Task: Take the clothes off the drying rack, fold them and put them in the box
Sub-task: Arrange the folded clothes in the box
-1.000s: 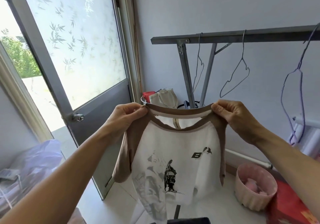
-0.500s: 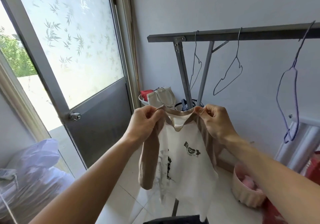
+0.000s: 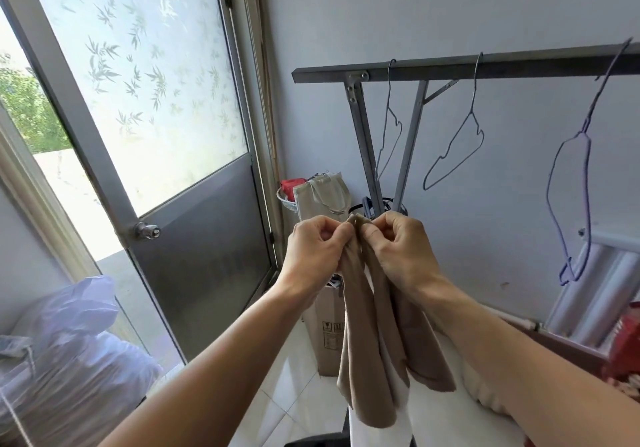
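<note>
Both hands are up close together. The left hand [image 3: 315,249] and right hand [image 3: 398,249] each pinch the top of the shirt [image 3: 367,360], which hangs down folded, brown sleeves outside. Behind stands a cardboard box [image 3: 325,329], then the drying rack [image 3: 450,67] with bare hangers [image 3: 453,155].

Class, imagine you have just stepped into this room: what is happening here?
A person is folding a brown-sleeved white T-shirt in mid-air. The left hand and right hand pinch its shoulders together at the top, so the sleeves hang side by side. The drying rack behind holds only three bare wire hangers. A cardboard box stands on the floor below the hands; the shirt is not in it yet.
</note>
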